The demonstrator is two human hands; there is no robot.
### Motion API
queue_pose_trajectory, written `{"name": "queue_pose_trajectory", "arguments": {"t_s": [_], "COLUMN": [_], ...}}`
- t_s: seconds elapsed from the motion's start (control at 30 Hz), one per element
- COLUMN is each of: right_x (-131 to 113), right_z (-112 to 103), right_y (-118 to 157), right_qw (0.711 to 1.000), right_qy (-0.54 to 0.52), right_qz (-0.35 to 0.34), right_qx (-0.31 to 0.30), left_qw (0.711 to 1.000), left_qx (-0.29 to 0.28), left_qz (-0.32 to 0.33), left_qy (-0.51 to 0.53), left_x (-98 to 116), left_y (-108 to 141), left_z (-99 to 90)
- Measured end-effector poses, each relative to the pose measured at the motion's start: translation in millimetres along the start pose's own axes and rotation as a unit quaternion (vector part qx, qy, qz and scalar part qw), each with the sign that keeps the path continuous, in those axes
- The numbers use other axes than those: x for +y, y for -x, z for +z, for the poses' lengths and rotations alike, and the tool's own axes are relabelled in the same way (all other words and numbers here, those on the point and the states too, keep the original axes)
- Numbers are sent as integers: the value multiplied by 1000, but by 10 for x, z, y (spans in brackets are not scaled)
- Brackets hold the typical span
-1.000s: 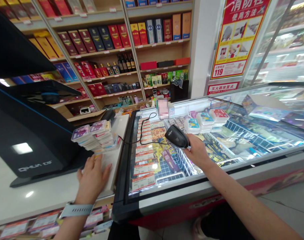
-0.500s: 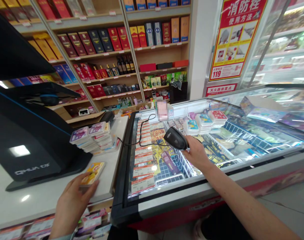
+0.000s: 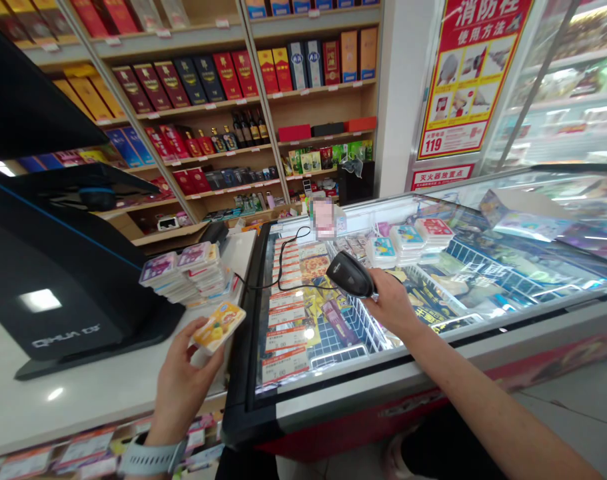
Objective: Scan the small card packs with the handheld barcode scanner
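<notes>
My left hand (image 3: pixel 186 377) is closed on a small flat plastic pack (image 3: pixel 219 325) with a yellow fruit picture on its lid, tilted above the counter's right edge. In my right hand (image 3: pixel 389 303) is a black barcode scanner (image 3: pixel 350 275), held over the glass-topped freezer with its head towards the left. The scanner's cord (image 3: pixel 282 267) loops across the glass to the counter. Behind the yellow pack, stacks of similar packs (image 3: pixel 207 275) with purple and other lids stand on the white counter (image 3: pixel 103 387). More stacked packs (image 3: pixel 408 240) sit on the freezer glass.
A black checkout terminal (image 3: pixel 83 287) stands on the counter at left. Price labels (image 3: pixel 286 337) line the left side of the freezer (image 3: pixel 363 393), with wire baskets inside. An open carton (image 3: pixel 523 217) lies at the far right. Shelves (image 3: pixel 198 110) of boxes and bottles rise behind.
My left hand has raised the yellow pack off the counter and moved it right, towards the freezer's edge, tilting its lid. The right hand and scanner have hardly moved.
</notes>
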State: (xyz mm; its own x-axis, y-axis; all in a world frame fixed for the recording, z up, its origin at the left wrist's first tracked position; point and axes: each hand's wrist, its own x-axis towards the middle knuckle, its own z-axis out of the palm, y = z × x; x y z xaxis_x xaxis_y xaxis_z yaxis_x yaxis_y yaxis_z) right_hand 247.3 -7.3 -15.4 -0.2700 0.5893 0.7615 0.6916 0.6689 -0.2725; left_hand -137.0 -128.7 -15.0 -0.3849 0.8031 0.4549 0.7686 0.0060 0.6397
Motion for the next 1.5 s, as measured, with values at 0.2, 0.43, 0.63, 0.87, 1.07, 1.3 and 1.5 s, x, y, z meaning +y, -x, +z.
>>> {"name": "queue_pose_trajectory", "arguments": {"t_s": [0.2,0.43,0.63,0.87,1.07,1.3,1.5], "right_x": [-13,-17,-37,-45,-33,-24,-25], "right_z": [-9,-29,-43,-48,-37,-32,-35], "right_y": [-4,-7,-23,-26,-19,-9,-16], "right_qw": [1000,1000,1000,1000,1000,1000,1000], "right_qy": [-2,-3,-5,-4,-10,-10,-5], "right_qz": [4,4,5,6,2,-1,-3], "right_qx": [-2,-3,-4,-2,2,-2,-1], "left_qw": [991,975,934,863,729,653,671], "left_qx": [-41,-66,-127,-162,-193,-183,-219], "left_qz": [50,85,42,-91,-244,-291,-267], "left_qy": [117,194,330,471,610,675,656], "left_x": [298,645,888,1104,1131,1106,1114], "left_y": [-20,-80,-185,-261,-300,-359,-325], "left_z": [246,464,691,893,954,936,918]}}
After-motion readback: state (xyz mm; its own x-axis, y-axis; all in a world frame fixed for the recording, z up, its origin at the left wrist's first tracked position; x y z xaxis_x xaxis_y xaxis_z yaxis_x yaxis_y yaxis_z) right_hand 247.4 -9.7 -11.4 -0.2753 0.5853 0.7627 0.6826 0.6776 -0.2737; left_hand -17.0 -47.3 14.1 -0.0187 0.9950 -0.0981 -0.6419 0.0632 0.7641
